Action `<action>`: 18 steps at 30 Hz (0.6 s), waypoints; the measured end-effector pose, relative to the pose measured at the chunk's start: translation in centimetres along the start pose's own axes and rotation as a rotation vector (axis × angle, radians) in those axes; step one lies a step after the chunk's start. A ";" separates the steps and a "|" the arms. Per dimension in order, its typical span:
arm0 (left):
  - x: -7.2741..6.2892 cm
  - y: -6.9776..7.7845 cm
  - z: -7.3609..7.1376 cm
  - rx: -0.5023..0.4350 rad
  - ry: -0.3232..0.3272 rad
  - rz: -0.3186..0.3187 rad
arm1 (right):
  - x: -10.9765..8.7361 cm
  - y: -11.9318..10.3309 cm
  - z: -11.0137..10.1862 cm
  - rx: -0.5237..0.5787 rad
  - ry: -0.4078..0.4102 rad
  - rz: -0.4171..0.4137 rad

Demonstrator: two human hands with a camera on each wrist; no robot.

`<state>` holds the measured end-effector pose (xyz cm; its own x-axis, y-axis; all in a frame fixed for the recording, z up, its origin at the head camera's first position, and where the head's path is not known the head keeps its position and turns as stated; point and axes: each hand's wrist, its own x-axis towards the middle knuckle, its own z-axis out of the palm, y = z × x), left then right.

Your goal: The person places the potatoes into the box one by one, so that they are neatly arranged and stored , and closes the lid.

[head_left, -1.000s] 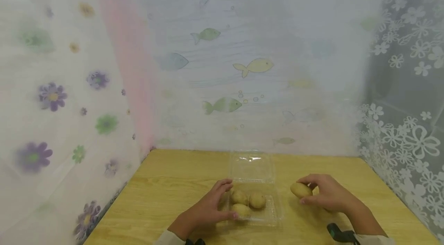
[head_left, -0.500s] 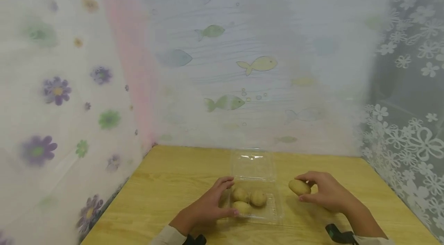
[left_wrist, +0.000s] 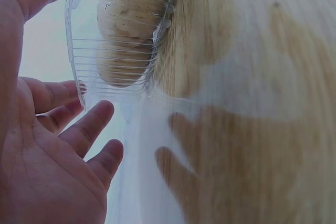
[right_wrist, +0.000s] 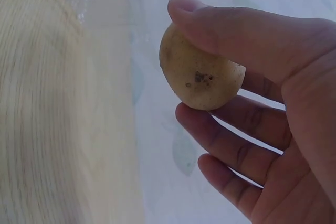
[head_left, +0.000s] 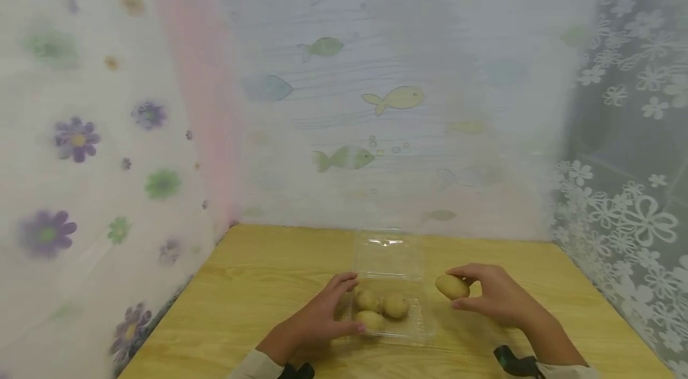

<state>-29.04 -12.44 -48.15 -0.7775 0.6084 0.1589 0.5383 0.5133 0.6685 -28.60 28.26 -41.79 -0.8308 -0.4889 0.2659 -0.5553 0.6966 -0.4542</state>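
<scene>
A clear plastic clamshell container (head_left: 419, 326) lies with its lid (head_left: 388, 258) folded back on the table. Three potatoes sit inside: one at back left (head_left: 368, 300), one to the right (head_left: 396, 305), one at front left (head_left: 369, 321). My left hand (head_left: 317, 316) holds the container's left side, thumb at the front rim and fingers at the back. In the left wrist view the ribbed wall (left_wrist: 86, 61) shows between thumb and fingers. Right of the container, my right hand (head_left: 491, 295) pinches another potato (head_left: 451, 287) above the table; dark spots mark it in the right wrist view.
The wood-grain table (head_left: 269, 265) meets a pale curtain with printed fish (head_left: 344, 158) at the back. A flowered sheet (head_left: 107, 188) hangs on the left, and white-flower film (head_left: 623, 212) on the right. Dark straps (head_left: 516, 361) sit at the wrists.
My right hand has moved slightly left with its potato, nearer the container. The left hand keeps its place on the container. The head view has shifted a little.
</scene>
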 end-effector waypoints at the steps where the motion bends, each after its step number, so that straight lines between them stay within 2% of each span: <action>1: 0.0 -0.1 0.0 0.001 0.003 0.002 | 0.0 0.0 0.0 -0.002 0.000 0.001; 12: 0.1 -0.4 0.0 -0.020 -0.002 0.000 | 0.6 -1.1 1.0 0.045 -0.005 -0.028; 18: 0.2 -0.3 0.0 -0.017 -0.007 -0.001 | 0.7 -1.7 1.6 0.073 -0.002 -0.077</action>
<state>-29.31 -12.50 -48.28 -0.7756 0.6123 0.1533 0.5320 0.5035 0.6807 -28.20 25.90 -42.22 -0.7856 -0.5409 0.3005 -0.6133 0.6166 -0.4936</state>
